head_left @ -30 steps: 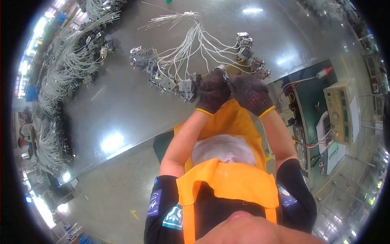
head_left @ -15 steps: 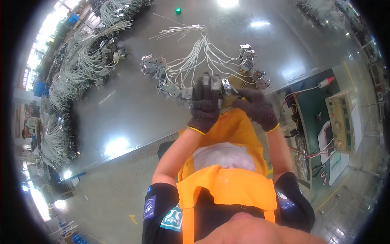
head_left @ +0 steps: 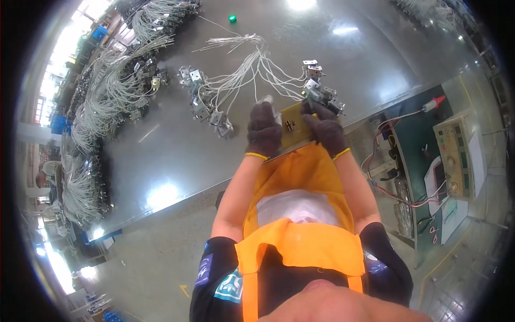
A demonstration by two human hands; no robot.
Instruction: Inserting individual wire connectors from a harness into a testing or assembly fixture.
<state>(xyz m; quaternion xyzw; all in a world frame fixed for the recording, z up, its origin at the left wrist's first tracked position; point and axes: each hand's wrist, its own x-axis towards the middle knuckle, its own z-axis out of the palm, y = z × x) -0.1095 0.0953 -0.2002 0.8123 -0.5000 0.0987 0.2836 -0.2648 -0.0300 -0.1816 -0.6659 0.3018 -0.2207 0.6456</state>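
My left hand (head_left: 264, 130), in a dark glove, is closed with fingers curled around a small silver metal box (head_left: 277, 114), mostly hidden by the glove. My right hand (head_left: 325, 130), gloved the same way, has its fingers bent against another wired metal box (head_left: 312, 88) at the near end of the right-hand group; its fingertips are partly hidden. Between the hands a brass-coloured plate (head_left: 293, 137) lies at the table edge, with dark slots or pins showing. White wires (head_left: 244, 72) fan from a bundle on the table to metal boxes (head_left: 199, 107) on the left and right.
Heaps of white-wired parts (head_left: 110, 80) line the table's left side. A small green object (head_left: 232, 19) lies at the far edge. To the right, a green-topped bench holds a beige instrument (head_left: 453, 155), a red-tipped probe (head_left: 433, 103) and scissors (head_left: 434, 234).
My left hand has drawn back slightly and curled. My right hand has moved up to the right-hand boxes. The metal box on the plate is gone from there, and the wire bundle has shifted left.
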